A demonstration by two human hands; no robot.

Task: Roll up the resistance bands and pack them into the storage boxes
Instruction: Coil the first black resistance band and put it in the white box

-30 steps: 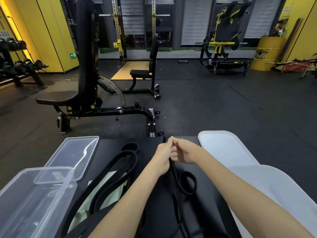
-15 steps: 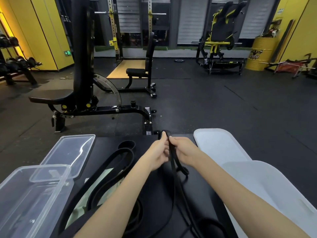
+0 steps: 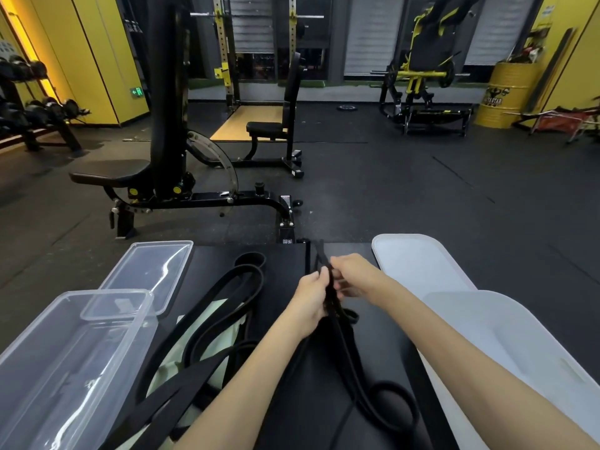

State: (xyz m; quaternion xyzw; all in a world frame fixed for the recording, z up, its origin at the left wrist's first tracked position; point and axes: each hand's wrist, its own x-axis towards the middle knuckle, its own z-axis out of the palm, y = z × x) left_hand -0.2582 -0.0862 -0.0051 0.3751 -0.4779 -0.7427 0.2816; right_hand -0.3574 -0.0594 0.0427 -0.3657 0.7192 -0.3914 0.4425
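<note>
Black rubber: the thin band (image 3: 329, 297) is held up at the far end of the surface (image 3: 282, 264), gripped by both hands. The left hand (image 3: 311, 297) has its fingers curled round the doubled strands. The right hand (image 3: 354, 274) pinches the same strands just beyond it, and the two hands are almost touching.

Change over the last second: the band's far end, previously hidden inside the hands, now sticks out above them. The small loop that lay just behind the hands has been pulled nearly flat, and the slack now lies as a loose ring at the near end of the surface.

Meaning for the task: the end appears gathered and squared, ready for a first turn, but no coil is visible yet, so rolling has probably not begun. The other bands (image 3: 188, 384) lie unrolled to the left. The clear box (image 3: 65, 368) and its lid (image 3: 152, 271) sit at the left edge, and no rolled band shows in the box.
</note>
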